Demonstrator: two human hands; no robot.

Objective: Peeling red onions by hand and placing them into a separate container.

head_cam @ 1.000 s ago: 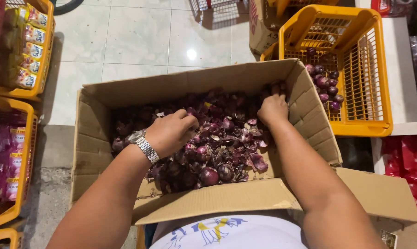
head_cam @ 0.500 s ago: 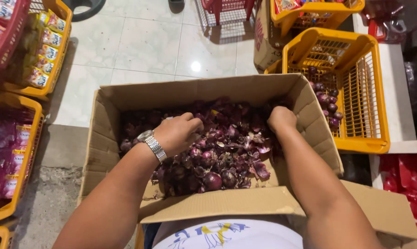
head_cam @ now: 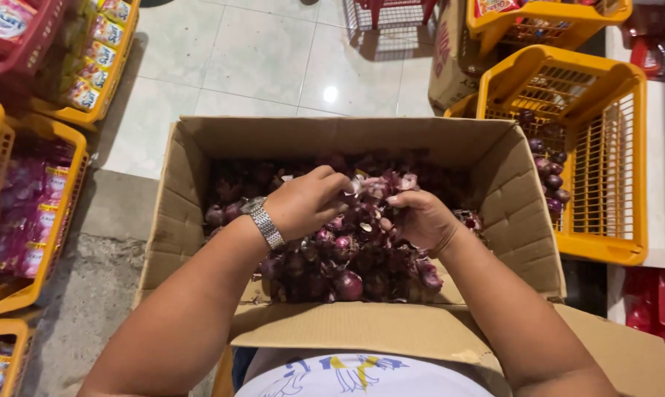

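Note:
An open cardboard box (head_cam: pixel 185 184) in front of me is filled with several small red onions (head_cam: pixel 347 283) and loose purple skins. My left hand (head_cam: pixel 307 202), with a metal watch on the wrist, hovers over the middle of the box and pinches at a clump of onions and skins (head_cam: pixel 377 187). My right hand (head_cam: pixel 417 220) cups the same clump from the right, palm up. Both hands meet above the pile.
A yellow plastic basket (head_cam: pixel 605 242) at the right holds a few red onions (head_cam: pixel 549 173). More yellow and red baskets with packaged goods stand at the left (head_cam: pixel 45 242) and top. Pale floor tiles (head_cam: pixel 259 59) lie beyond the box.
Both hands have lifted from the far sides of the pile and come together at the middle, raising a clump of onions and skins. The view has tilted a little.

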